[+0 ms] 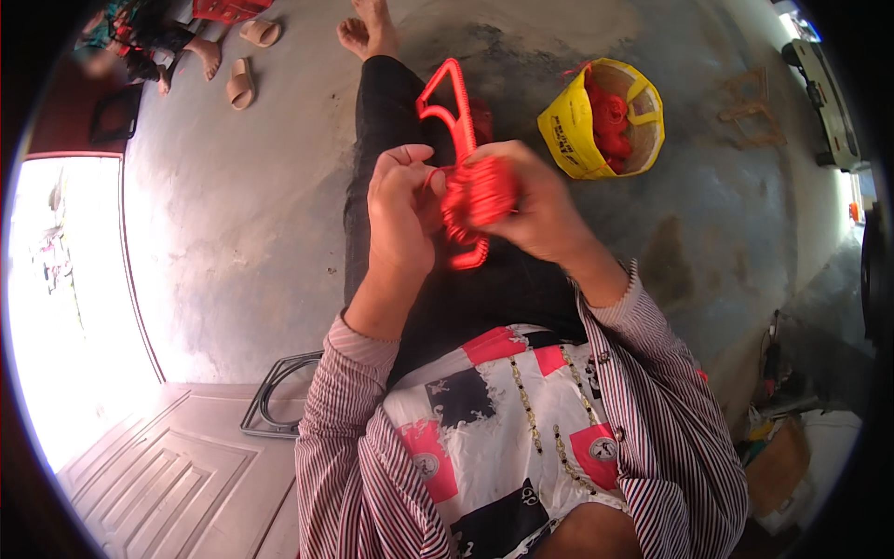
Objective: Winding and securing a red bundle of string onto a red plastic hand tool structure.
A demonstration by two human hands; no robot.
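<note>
Above my lap stands a frame wrapped in red cord [453,88], with an angular upper end and a curved bar inside it. My right hand [545,205], smeared by motion, is closed around a thick bundle of red cord [489,191] against the frame's middle. On the frame's other side my left hand [400,205] has its fingers curled, with thumb and fingertips pinching a thin red strand beside the bundle. The frame's lower end [472,256] pokes out below both hands. Blur hides how the strand passes round the frame.
A yellow bag [570,130] holding red cord stands on the concrete floor to the right. Bare frames [750,110] lie farther right. A black frame [270,396] rests by a pale panelled door [168,466]. Slippers [240,86] and another person's feet [207,56] are at upper left.
</note>
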